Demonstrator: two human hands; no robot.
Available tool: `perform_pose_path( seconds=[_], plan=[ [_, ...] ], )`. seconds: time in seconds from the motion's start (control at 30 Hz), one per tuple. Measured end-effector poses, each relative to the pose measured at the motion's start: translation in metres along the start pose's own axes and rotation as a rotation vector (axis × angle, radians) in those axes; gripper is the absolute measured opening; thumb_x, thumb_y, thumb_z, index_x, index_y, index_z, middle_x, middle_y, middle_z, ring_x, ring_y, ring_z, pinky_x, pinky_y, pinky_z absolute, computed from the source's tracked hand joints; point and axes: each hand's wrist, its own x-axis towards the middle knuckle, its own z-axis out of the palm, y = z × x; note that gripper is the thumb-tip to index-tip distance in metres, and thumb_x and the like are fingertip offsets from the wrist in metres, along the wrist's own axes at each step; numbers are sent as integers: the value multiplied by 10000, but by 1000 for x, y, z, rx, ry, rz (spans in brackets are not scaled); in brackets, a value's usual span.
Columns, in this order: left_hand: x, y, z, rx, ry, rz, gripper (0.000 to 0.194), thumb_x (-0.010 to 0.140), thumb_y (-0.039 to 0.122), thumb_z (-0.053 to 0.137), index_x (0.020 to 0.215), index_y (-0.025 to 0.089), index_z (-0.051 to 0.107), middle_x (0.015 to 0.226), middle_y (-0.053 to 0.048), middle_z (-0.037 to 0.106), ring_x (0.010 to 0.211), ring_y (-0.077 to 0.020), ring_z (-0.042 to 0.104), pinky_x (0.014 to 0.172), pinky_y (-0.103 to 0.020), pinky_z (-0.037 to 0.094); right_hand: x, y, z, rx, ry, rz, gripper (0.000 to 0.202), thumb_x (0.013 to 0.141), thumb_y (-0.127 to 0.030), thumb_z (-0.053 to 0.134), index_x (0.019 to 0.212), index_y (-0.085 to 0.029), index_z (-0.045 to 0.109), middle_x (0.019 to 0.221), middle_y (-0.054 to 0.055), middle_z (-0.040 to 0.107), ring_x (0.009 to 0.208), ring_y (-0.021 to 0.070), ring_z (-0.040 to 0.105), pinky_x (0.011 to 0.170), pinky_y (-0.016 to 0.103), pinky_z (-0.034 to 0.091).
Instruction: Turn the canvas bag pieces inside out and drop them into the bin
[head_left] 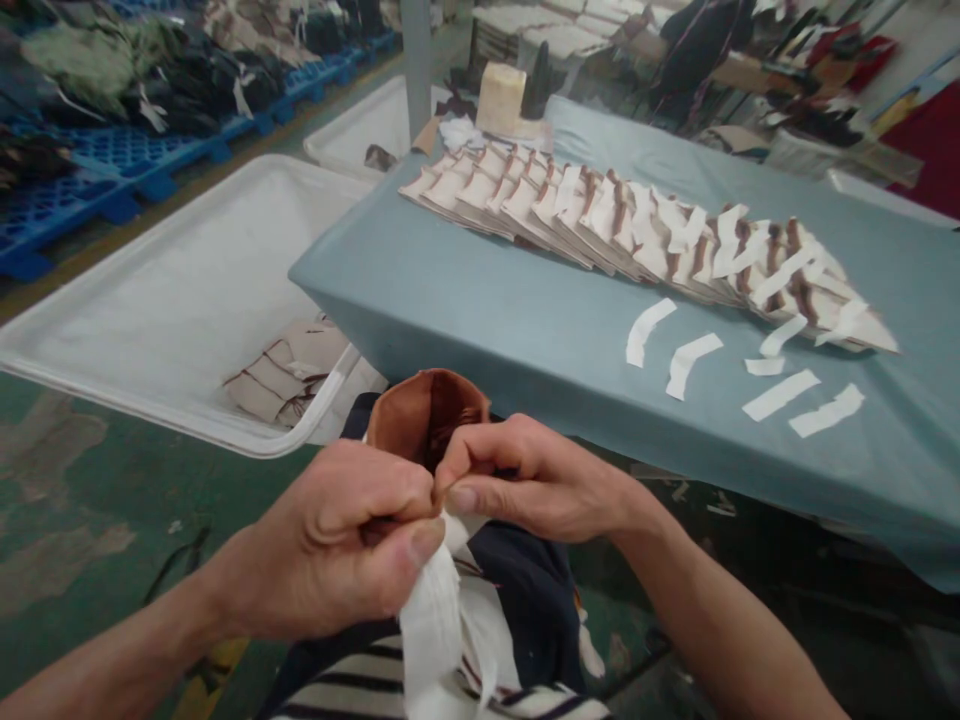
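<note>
My left hand (349,530) is closed in a fist around a brown and white fabric piece, thumb pressed on top. My right hand (536,478) pinches the same piece close beside it, thumb against forefinger. Above my hands the brown part (401,410) of the fabric stands up in an open curve. White cloth strips (433,625) hang down from under my left hand over my lap. The exact spot between my fingertips is hidden.
A table with a blue-grey cover (450,280) stands ahead, bearing an overlapping row of cream and brown fabric pieces (555,205) and loose white strips (694,365). At left, a white bin (150,290) contains bundled fabric (281,375). Blue pallets (142,160) carry cloth heaps behind.
</note>
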Motion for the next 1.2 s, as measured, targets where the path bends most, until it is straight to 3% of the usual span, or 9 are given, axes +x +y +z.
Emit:
perform_pose_path(
  seconds=[0.1, 0.23, 0.4, 0.6, 0.7, 0.83, 1.0, 1.13, 1.2],
  plan=[
    [4, 1, 7, -175, 64, -25, 483, 1115, 277, 544, 705, 242, 292, 583, 85, 299, 495, -106, 302, 482, -286, 267, 3, 18, 6, 340, 2, 30, 425, 1018, -545, 837, 902, -184, 645, 719, -78, 550, 603, 78, 427, 563, 200, 377],
    [8, -7, 4, -299, -21, -56, 643, 1181, 670, 449, 713, 237, 363, 612, 68, 352, 509, -110, 367, 485, -288, 303, -2, 21, 2, 367, 81, 48, 440, 1006, -556, 861, 934, -163, 675, 786, -39, 627, 655, 84, 499, 612, 203, 416],
    [4, -9, -11, -177, -180, -41, 426, 1224, 409, 451, 853, 227, 555, 758, 59, 574, 644, -107, 540, 613, -225, 422, -15, 2, -9, 184, 88, 73, 470, 1014, -599, 826, 940, -153, 700, 833, -3, 671, 721, 112, 564, 677, 232, 473],
    [11, -3, -12, -26, -76, -11, 273, 1084, 130, 602, 828, 225, 602, 694, 97, 601, 599, -76, 536, 595, -192, 394, -8, -13, 3, -93, 195, -13, 512, 1022, -580, 800, 737, -196, 617, 640, -69, 511, 574, 80, 402, 521, 217, 310],
    [16, -3, -3, -79, -47, -61, 355, 1086, 216, 610, 736, 214, 555, 620, 84, 539, 547, -87, 496, 533, -206, 369, 1, -5, 16, -14, 235, -88, 568, 1016, -565, 797, 670, -229, 497, 584, -89, 421, 498, 73, 332, 460, 226, 261],
    [18, -6, 16, -290, 64, -145, 607, 1153, 578, 569, 672, 209, 537, 579, 49, 515, 512, -112, 472, 494, -247, 364, 7, 18, 32, -18, 431, -259, 665, 1031, -655, 707, 635, -270, 338, 553, -89, 324, 483, 87, 272, 466, 268, 235],
    [22, -16, 18, -420, 52, -150, 682, 1114, 739, 553, 681, 213, 535, 586, 32, 517, 514, -129, 467, 500, -281, 373, 5, 30, 27, -3, 436, -255, 619, 1082, -735, 604, 713, -259, 462, 586, -70, 441, 512, 108, 358, 508, 275, 329],
    [19, -27, -11, -319, -28, -167, 669, 1109, 743, 546, 703, 211, 561, 623, 9, 558, 569, -154, 518, 529, -269, 430, 4, 19, 2, -182, 420, -260, 535, 1135, -720, 546, 1104, -217, 726, 1076, 80, 794, 956, 208, 729, 907, 350, 597],
    [8, -32, -34, -165, 49, -228, 618, 1115, 679, 550, 723, 205, 601, 650, -2, 590, 590, -161, 533, 538, -256, 446, 4, 20, -11, -300, 527, -229, 573, 1138, -719, 544, 1388, -224, 687, 1516, 158, 720, 1403, 285, 666, 1231, 469, 503]
  ],
)
